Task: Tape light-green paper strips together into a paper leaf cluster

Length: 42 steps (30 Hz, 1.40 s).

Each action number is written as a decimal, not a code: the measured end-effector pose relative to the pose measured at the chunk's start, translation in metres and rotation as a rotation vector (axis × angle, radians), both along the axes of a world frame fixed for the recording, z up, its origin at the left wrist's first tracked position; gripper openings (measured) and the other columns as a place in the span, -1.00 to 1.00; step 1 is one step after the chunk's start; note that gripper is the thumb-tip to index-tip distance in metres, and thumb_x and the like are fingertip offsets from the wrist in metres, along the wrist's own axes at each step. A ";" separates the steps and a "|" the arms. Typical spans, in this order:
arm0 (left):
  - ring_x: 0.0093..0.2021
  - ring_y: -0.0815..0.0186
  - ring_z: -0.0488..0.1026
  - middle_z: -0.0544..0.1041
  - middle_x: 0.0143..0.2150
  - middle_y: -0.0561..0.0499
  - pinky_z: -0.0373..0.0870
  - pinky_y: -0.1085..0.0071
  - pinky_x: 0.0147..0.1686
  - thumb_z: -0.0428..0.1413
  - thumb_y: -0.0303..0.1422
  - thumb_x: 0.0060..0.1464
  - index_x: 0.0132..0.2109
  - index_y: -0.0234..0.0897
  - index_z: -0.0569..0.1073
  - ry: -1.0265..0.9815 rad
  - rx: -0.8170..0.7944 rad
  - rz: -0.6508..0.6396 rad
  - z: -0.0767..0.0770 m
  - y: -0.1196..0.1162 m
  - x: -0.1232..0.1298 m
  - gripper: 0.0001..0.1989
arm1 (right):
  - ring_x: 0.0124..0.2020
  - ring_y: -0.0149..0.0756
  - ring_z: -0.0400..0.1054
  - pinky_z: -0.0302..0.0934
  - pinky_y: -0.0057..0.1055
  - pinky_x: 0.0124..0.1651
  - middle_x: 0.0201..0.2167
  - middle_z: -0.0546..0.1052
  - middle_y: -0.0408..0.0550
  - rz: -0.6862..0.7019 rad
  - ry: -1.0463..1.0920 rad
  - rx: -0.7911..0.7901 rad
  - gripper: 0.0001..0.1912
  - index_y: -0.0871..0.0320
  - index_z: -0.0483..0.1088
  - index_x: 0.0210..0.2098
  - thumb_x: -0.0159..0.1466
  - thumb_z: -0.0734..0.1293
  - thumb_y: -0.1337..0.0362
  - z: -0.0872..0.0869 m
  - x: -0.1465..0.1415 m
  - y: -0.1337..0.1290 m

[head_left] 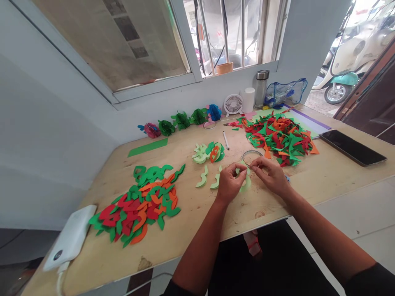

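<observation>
My left hand (231, 181) is closed in a pinch on a pale green paper cutout (246, 186), which shows between my hands and below the fingertips. Facing it, my right hand (271, 174) is pinched shut too; whatever is between its fingertips is too small to tell. A thin dark ring (252, 151), like a coil of wire, shows just beyond the right fingers, partly hidden by them. Curved light green paper cutouts (203, 177) lie left of my left hand. Behind them sit small stacks of pale green cutouts (200, 153) and green and orange cutouts (217, 152).
Red, green and orange cutouts (145, 205) are heaped at left, paper scraps (282, 137) at right. A phone (353, 147) lies far right, a white power bank (70, 236) at the left edge. A pen (226, 140), fan (233, 104) and glass bottle (261, 88) are farther back.
</observation>
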<state>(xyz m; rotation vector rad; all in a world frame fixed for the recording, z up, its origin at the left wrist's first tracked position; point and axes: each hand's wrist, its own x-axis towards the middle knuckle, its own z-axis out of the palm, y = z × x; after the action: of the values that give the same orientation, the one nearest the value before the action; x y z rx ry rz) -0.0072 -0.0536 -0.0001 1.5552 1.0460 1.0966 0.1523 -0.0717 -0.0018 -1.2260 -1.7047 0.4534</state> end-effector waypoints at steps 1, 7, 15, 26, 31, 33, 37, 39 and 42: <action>-0.61 0.51 0.12 0.34 -0.57 0.13 0.06 0.56 -0.62 0.11 -0.36 -0.06 -0.34 -0.31 0.48 0.021 0.028 0.005 0.000 0.000 0.000 -0.88 | -0.42 -0.32 0.32 0.22 -0.39 -0.35 -0.46 0.47 -0.08 -0.010 0.009 -0.022 -0.86 0.12 0.36 -0.38 0.24 0.24 0.21 0.000 0.000 0.000; -0.59 0.50 0.13 0.37 -0.50 0.13 0.09 0.56 -0.59 0.09 -0.40 -0.04 -0.29 -0.29 0.45 0.066 0.076 -0.018 -0.004 -0.001 0.000 -0.88 | -0.41 -0.33 0.32 0.23 -0.40 -0.34 -0.49 0.46 -0.10 0.019 0.036 -0.075 -0.84 0.13 0.36 -0.40 0.24 0.23 0.20 0.001 -0.001 -0.001; -0.60 0.49 0.20 0.31 -0.58 0.15 0.11 0.56 -0.59 0.11 -0.36 -0.02 -0.31 -0.28 0.43 0.026 0.008 -0.071 -0.015 0.000 -0.001 -0.90 | -0.36 -0.30 0.36 0.24 -0.40 -0.34 -0.43 0.50 -0.06 0.097 0.069 -0.107 -0.83 0.14 0.39 -0.39 0.23 0.26 0.19 0.002 -0.001 -0.002; -0.57 0.47 0.28 0.37 -0.52 0.14 0.23 0.54 -0.56 0.10 -0.32 0.03 -0.20 -0.25 0.40 -0.070 0.015 -0.062 -0.013 -0.001 0.001 -0.83 | -0.44 -0.32 0.32 0.19 -0.40 -0.39 -0.51 0.47 -0.10 0.046 0.103 -0.157 -0.81 0.14 0.40 -0.44 0.19 0.27 0.17 0.002 -0.002 -0.002; -0.58 0.48 0.25 0.35 -0.57 0.12 0.21 0.53 -0.56 0.11 -0.31 0.01 -0.24 -0.29 0.48 -0.072 0.021 -0.051 -0.012 0.001 -0.001 -0.83 | -0.45 -0.31 0.31 0.18 -0.40 -0.40 -0.52 0.47 -0.11 0.037 0.113 -0.157 -0.82 0.13 0.40 -0.44 0.19 0.27 0.17 0.002 -0.002 -0.002; -0.54 0.46 0.29 0.42 -0.51 0.08 0.27 0.52 -0.54 0.12 -0.33 -0.02 -0.27 -0.30 0.51 -0.111 -0.030 -0.062 -0.009 0.001 0.000 -0.83 | -0.46 -0.33 0.30 0.17 -0.40 -0.40 -0.52 0.46 -0.11 0.035 0.118 -0.161 -0.82 0.14 0.41 -0.44 0.19 0.27 0.17 0.001 -0.002 -0.002; -0.46 0.43 0.38 0.53 -0.36 -0.01 0.36 0.50 -0.48 0.14 -0.36 -0.09 -0.31 -0.31 0.56 -0.212 -0.140 -0.064 0.001 0.000 0.000 -0.83 | -0.47 -0.36 0.28 0.15 -0.41 -0.39 -0.53 0.45 -0.12 0.030 0.139 -0.193 -0.81 0.16 0.40 -0.45 0.19 0.27 0.19 0.000 -0.001 -0.001; -0.46 0.43 0.38 0.54 -0.36 -0.01 0.36 0.51 -0.48 0.15 -0.37 -0.11 -0.31 -0.32 0.57 -0.225 -0.156 -0.064 0.004 -0.001 0.000 -0.82 | -0.49 -0.38 0.26 0.14 -0.42 -0.41 -0.55 0.43 -0.14 0.017 0.147 -0.212 -0.81 0.16 0.40 -0.46 0.19 0.27 0.19 0.000 -0.001 0.000; -0.51 0.46 0.35 0.53 -0.41 0.00 0.34 0.52 -0.52 0.15 -0.38 -0.11 -0.29 -0.33 0.58 -0.215 -0.157 -0.065 0.006 -0.002 -0.001 -0.80 | -0.49 -0.39 0.24 0.13 -0.44 -0.42 -0.55 0.41 -0.15 0.009 0.152 -0.217 -0.82 0.16 0.38 -0.46 0.19 0.26 0.20 -0.002 -0.001 0.000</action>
<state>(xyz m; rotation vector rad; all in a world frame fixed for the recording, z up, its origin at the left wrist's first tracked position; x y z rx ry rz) -0.0078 -0.0555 0.0061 1.3065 0.9062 1.0837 0.1515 -0.0713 -0.0038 -1.3035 -1.5622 0.7343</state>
